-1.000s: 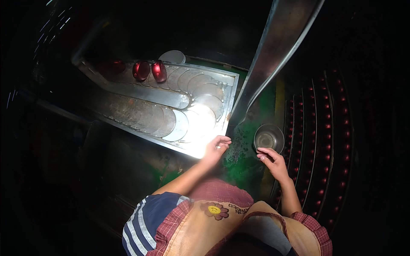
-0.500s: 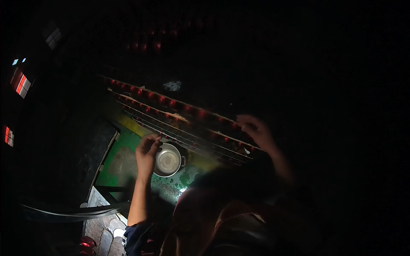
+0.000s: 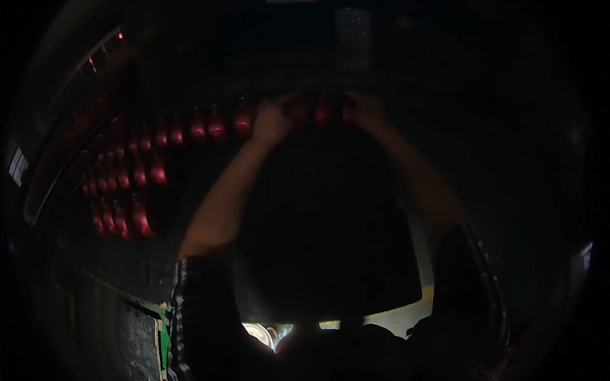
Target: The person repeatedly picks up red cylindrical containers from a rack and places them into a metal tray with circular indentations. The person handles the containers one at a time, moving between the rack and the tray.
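Both my arms stretch forward and up in dim light. My left hand (image 3: 273, 122) is at a row of glossy dark red rounded pieces (image 3: 321, 111), its fingers curled toward the right. My right hand (image 3: 365, 111) bends inward at the other side of the same few pieces, so that they lie between my hands. Both hands look closed, but the dark hides what they grip. More red rounded pieces (image 3: 198, 124) continue the line left of my left hand.
Further rows of red pieces (image 3: 121, 174) hang below and left. A long dark rail (image 3: 44, 203) curves along the left. At the bottom, a bright metal pot (image 3: 259, 333) is partly hidden. A dark panel (image 3: 143, 343) with a pale edge stands lower left.
My view has lifted and turned. Both hands have gone from beside the thin strips hung with red bits, above the pot, to the row of red pieces farther up, and sit closer together.
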Demonstrator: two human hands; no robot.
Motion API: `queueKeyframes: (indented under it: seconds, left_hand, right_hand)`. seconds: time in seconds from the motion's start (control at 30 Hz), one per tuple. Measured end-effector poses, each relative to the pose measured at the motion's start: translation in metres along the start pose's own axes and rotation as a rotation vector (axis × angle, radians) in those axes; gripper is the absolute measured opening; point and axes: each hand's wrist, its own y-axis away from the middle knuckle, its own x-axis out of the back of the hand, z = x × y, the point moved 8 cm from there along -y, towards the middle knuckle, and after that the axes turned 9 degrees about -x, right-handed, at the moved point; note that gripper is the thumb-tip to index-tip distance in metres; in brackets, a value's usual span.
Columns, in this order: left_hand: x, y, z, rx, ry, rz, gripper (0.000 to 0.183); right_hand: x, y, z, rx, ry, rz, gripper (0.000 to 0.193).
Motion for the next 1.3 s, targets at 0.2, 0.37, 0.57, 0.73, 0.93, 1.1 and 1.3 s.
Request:
queueKeyframes:
  seconds: [0.2,0.37,0.57,0.73,0.93,1.1,1.3]
  left_hand:
    - [-0.105,-0.047,-0.04,0.325,-0.084,-0.314,0.046]
    - [-0.11,-0.027,-0.046,0.383,-0.021,-0.144,0.065]
    - [-0.063,0.035,-0.028,0.282,0.135,0.13,0.071]
    - [0.026,0.188,0.029,0.341,0.569,0.351,0.067]
    - [0.126,0.385,0.13,0.678,0.742,0.778,0.08]
    - [0.179,0.511,0.198,0.73,0.736,1.015,0.085]
    - [0.201,0.643,0.203,0.734,1.015,1.395,0.074]
  right_hand:
    - [-0.065,-0.033,0.016,-0.211,0.217,0.214,0.069]
    - [-0.067,-0.009,0.048,-0.27,-0.123,0.204,0.071]
    - [-0.022,0.081,0.089,0.005,-0.792,0.354,0.071]
    - [-0.001,0.194,0.091,0.035,-1.343,0.058,0.068]
    - [0.01,0.276,0.015,0.109,-1.644,-0.308,0.069]
    - [-0.011,0.338,-0.072,0.132,-1.763,-0.654,0.071]
    - [-0.059,0.425,-0.187,0.086,-1.854,-0.986,0.069]
